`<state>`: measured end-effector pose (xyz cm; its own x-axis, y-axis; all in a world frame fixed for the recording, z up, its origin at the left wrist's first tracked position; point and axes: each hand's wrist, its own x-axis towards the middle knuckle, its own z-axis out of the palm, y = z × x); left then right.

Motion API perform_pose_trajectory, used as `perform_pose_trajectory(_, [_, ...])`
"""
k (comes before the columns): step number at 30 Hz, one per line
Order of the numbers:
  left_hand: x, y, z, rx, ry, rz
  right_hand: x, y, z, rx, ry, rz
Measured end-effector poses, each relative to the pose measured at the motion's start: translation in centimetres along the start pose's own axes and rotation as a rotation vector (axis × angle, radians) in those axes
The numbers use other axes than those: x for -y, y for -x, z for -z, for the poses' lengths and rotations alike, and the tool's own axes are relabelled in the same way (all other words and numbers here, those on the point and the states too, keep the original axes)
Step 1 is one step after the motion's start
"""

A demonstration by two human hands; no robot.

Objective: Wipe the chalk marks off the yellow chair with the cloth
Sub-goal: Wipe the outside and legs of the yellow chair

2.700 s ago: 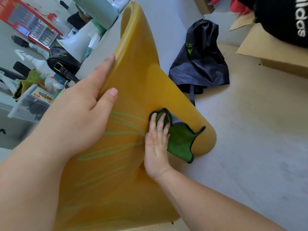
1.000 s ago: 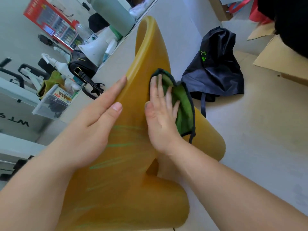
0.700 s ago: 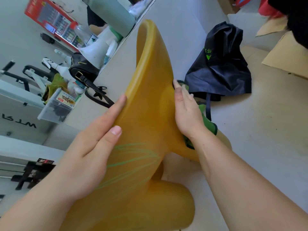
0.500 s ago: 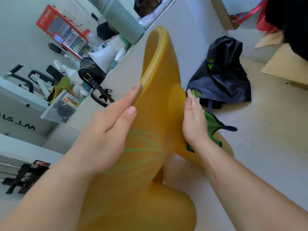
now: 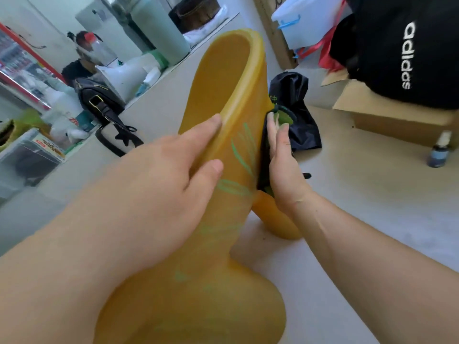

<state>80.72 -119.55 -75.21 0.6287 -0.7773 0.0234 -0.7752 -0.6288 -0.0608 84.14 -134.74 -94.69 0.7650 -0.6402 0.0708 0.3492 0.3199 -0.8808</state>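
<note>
Floor (image 5: 372, 194), pale and smooth, takes up the right side of the view. A yellow chair (image 5: 211, 281) lies tipped over on it, running from the bottom edge up to a curved rim near the top centre.

At the upper right a black sports bag (image 5: 397, 45) with white lettering sits on a cardboard box (image 5: 387, 115). A white plastic tub (image 5: 305, 21) with blue handles stands behind them. On the left, a black handbag (image 5: 99, 100) rests on a ledge among blurred clutter.

The left hand (image 5: 159, 194) lies on the chair with its fingers nearly straight. The forefinger runs along the rim and the thumb lies flat on the near face, so the hand steadies the chair without curling round it. The right hand (image 5: 283, 170) is flat, fingers straight and together. Its palm presses a green cloth (image 5: 263, 157) with a dark border against the chair's right side.

A dark fabric bag (image 5: 295, 100) lies crumpled on the floor just behind the cloth. The cloth is sandwiched between the palm and the chair, and only its edges show.

Green chalk marks (image 5: 242, 155) streak the chair between the two hands, and fainter ones continue lower down. A small bottle (image 5: 438, 151) stands on the floor beside the box.
</note>
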Motion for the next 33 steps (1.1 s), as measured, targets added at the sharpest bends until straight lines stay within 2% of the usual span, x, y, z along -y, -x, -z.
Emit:
perform_pose_trajectory(2, [1.0,1.2,0.0,-0.015,-0.025,-0.032,0.5,1.2,-0.4,0.039,-0.114,0.000])
perform_pose_trajectory(8, [2.1,3.4,-1.7,-0.035,0.097,-0.004,-0.6,2.7,-0.3,0.075,-0.110,0.054])
perform_pose_trajectory(11, [1.6,3.9,-2.3,-0.079,-0.019,0.022,-1.9,3.1,0.5,0.108,-0.084,0.064])
perform_pose_trajectory(16, [-0.3,4.3,-1.8,-0.036,-0.007,0.112,-4.6,4.5,-0.6,0.078,-0.194,-0.017])
perform_pose_trajectory(22, [-0.8,4.1,-1.8,-0.031,0.113,0.155,-7.6,7.7,-2.1,0.084,-0.319,-0.230])
perform_pose_trajectory(26, [-1.1,4.3,-1.6,-0.018,0.166,0.176,-3.7,8.7,-3.1,0.128,-0.230,-0.140])
perform_pose_trajectory(30, [-1.0,4.3,-1.6,0.005,0.177,0.177,2.3,9.7,-4.5,0.199,-0.140,0.121])
perform_pose_trajectory(33, [-0.8,4.4,-1.4,0.009,0.211,0.164,2.1,9.3,-5.0,0.149,-0.037,0.165])
